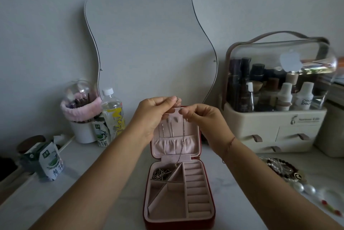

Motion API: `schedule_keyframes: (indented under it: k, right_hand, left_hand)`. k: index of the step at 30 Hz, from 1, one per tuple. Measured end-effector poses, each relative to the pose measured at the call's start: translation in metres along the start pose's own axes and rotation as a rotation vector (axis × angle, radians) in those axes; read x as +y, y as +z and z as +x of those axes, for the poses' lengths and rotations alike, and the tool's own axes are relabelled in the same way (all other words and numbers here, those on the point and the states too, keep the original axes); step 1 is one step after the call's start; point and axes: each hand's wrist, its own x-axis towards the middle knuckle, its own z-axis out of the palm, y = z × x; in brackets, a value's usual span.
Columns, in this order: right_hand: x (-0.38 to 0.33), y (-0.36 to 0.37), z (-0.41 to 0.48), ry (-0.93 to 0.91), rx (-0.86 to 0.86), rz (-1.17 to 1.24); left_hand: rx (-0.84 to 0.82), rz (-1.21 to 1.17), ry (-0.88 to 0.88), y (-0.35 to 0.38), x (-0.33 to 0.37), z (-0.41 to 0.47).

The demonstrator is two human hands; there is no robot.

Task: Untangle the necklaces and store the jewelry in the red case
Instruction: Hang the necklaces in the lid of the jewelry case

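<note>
While both hands hover over the open lid (pixel 194 133), head view shows this:

- Left hand (pixel 150 116): thumb and forefinger pinch the top end of a thin chain (pixel 183 136), other fingers curled.
- Right hand (pixel 202 121): fingertips pinch the same chain just below and right of the left pinch.
- Chain hangs down in front of the lid; its low end reaches the far-left compartment of the case (pixel 214 211).
- Case sits open on the table (pixel 93 183), centre, lid upright on the far side.
- Two more chains (pixel 163 130) hang inside the lid above its pocket.
- Tangled pile (pixel 161 173) lies in the far-left compartment – ring rolls (pixel 197 188) run down the right side.
- Beads and pearls (pixel 283 168) lie on the table, right of the case, apart from it.
</note>
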Motion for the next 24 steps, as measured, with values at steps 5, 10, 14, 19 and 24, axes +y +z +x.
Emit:
schedule_keyframes:
  k: [5,10,14,19,24]
  right_hand:
    - [0.004,-0.002,0.007,0.01,0.045,-0.039]
    - [0.007,-0.002,0.011,0.077,0.077,-0.046]
    - [0.006,0.0,0.018,0.25,0.09,0.265]
    - [0.017,-0.001,0.02,0.251,0.129,-0.154]
    - [0.034,0.006,0.021,0.101,0.301,-0.413]
  left_hand:
    - [0.045,0.048,0.058,-0.005,-0.009,0.004]
    - [0.066,0.034,0.007,-0.012,-0.018,0.011]
    - [0.035,-0.196,-0.184,-0.011,-0.023,0.016]
    - [0.079,0.072,-0.11,-0.01,-0.038,0.019]
    - [0.309,0.208,0.111,0.0,-0.066,0.026]
